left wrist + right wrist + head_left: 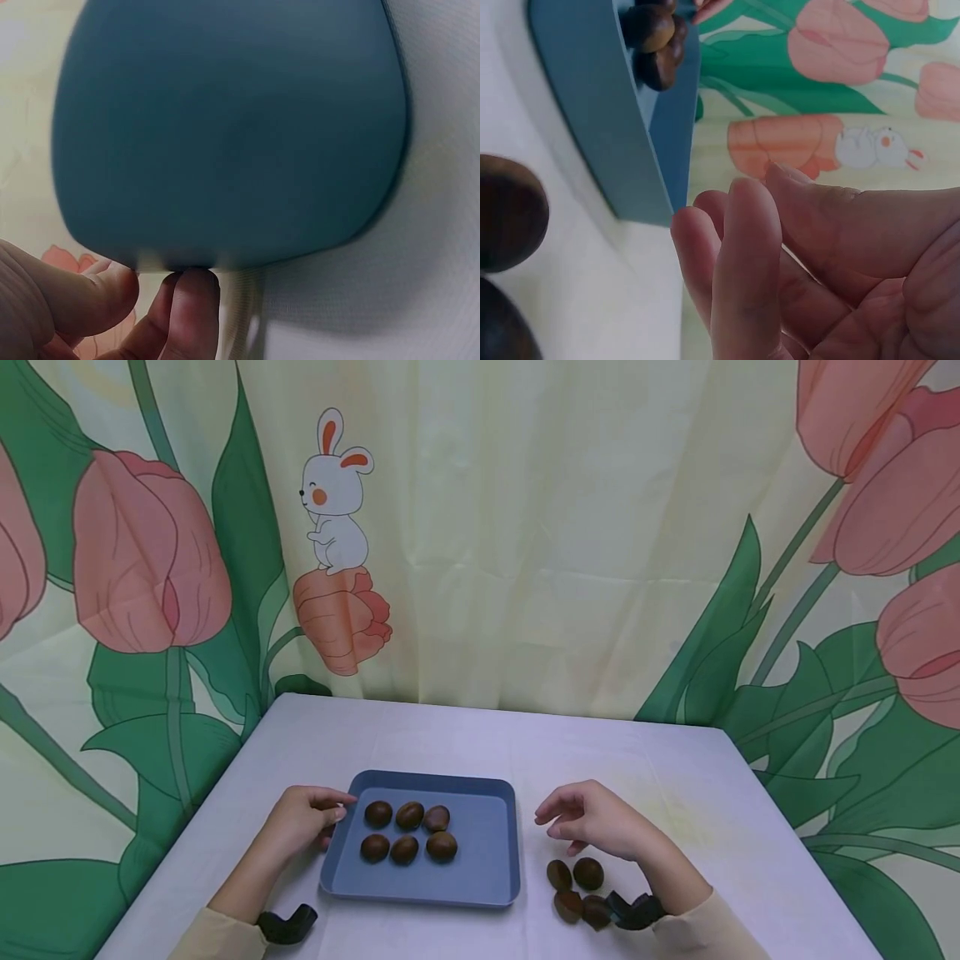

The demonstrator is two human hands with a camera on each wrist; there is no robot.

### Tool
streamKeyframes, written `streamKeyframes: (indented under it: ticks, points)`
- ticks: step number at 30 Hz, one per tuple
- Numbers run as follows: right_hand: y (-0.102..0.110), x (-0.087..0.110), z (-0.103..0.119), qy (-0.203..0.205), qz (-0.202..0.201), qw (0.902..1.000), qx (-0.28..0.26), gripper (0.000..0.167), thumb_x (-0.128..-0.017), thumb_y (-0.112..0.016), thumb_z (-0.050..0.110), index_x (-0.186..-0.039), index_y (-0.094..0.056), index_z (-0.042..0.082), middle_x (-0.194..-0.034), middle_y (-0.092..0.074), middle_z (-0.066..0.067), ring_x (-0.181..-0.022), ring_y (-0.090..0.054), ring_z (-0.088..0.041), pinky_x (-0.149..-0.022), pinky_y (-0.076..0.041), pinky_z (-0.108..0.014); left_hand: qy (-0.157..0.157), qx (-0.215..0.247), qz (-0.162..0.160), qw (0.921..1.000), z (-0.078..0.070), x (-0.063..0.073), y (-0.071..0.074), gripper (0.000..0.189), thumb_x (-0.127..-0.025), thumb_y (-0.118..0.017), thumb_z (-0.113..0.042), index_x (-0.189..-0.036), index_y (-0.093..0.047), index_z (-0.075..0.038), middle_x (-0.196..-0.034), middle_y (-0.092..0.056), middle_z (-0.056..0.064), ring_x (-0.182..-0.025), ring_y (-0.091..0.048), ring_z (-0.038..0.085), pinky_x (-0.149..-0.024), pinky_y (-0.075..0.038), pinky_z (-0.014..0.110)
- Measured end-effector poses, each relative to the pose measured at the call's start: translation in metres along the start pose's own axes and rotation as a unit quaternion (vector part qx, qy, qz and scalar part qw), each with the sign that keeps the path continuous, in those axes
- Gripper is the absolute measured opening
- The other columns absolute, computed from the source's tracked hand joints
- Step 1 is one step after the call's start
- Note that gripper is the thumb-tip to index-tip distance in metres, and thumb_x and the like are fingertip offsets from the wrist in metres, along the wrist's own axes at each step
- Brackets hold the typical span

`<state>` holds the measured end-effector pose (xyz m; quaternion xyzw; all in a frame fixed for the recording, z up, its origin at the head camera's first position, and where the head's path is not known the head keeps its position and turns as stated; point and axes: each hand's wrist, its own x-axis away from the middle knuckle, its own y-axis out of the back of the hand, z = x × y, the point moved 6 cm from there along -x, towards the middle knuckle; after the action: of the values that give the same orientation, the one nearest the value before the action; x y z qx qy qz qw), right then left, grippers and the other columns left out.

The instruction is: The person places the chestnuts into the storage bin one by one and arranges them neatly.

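Observation:
Inside the blue-grey tray (420, 889), several brown chestnuts (409, 815) lie in two rows of three, toward the left. My left hand (303, 817) is at the tray's left side, fingertips touching its rim; the left wrist view shows the fingertips (195, 296) right against the tray's outer wall (232, 150). To the right of the tray, my right hand (600, 818) hovers with its fingers loosely bent and nothing between them. Below that hand, several more chestnuts (588, 873) sit in a group on the table, two of them partly visible in the right wrist view.
A white cloth covers the table (637, 760). Behind it hangs a curtain (525, 543) printed with tulips and a rabbit. Black wrist straps (288, 925) show on both forearms, the right one overlapping the loose chestnuts in the head view.

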<state>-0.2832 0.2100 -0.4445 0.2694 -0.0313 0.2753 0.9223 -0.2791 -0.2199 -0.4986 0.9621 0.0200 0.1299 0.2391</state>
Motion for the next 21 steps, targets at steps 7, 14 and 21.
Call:
streamKeyframes:
  ticks: [7,14,21]
  points:
    - [0.013,0.012,-0.016,-0.008,-0.015,0.9998,0.007,0.026,-0.096,-0.076,0.004,-0.121,-0.075,0.000,-0.122,-0.076,-0.025,-0.095,-0.069,-0.025,-0.065,-0.064,-0.041,-0.001,0.002,0.000,1.0000,0.001,0.000,-0.001,0.025,-0.100,-0.069,0.000,-0.122,-0.080,-0.004,-0.114,-0.075,0.015,-0.077,-0.063,0.021,-0.061,-0.055,0.032]
    - [0.022,0.022,-0.035,-0.024,-0.023,0.9994,0.012,0.028,-0.095,-0.077,0.005,-0.123,-0.074,-0.001,-0.122,-0.077,-0.023,-0.094,-0.068,-0.025,-0.064,-0.063,-0.041,-0.003,0.005,-0.001,1.0000,0.001,0.000,-0.001,0.025,-0.100,-0.070,0.000,-0.122,-0.080,-0.003,-0.114,-0.075,0.016,-0.077,-0.062,0.020,-0.061,-0.055,0.032]
    - [0.028,0.030,-0.052,-0.040,-0.023,0.9989,0.003,0.028,-0.095,-0.075,0.002,-0.123,-0.074,-0.001,-0.122,-0.077,-0.022,-0.090,-0.067,-0.026,-0.063,-0.062,-0.042,-0.005,0.006,-0.002,1.0000,0.001,0.000,0.000,0.025,-0.100,-0.069,0.000,-0.123,-0.080,-0.004,-0.112,-0.074,0.015,-0.077,-0.062,0.021,-0.061,-0.055,0.033]
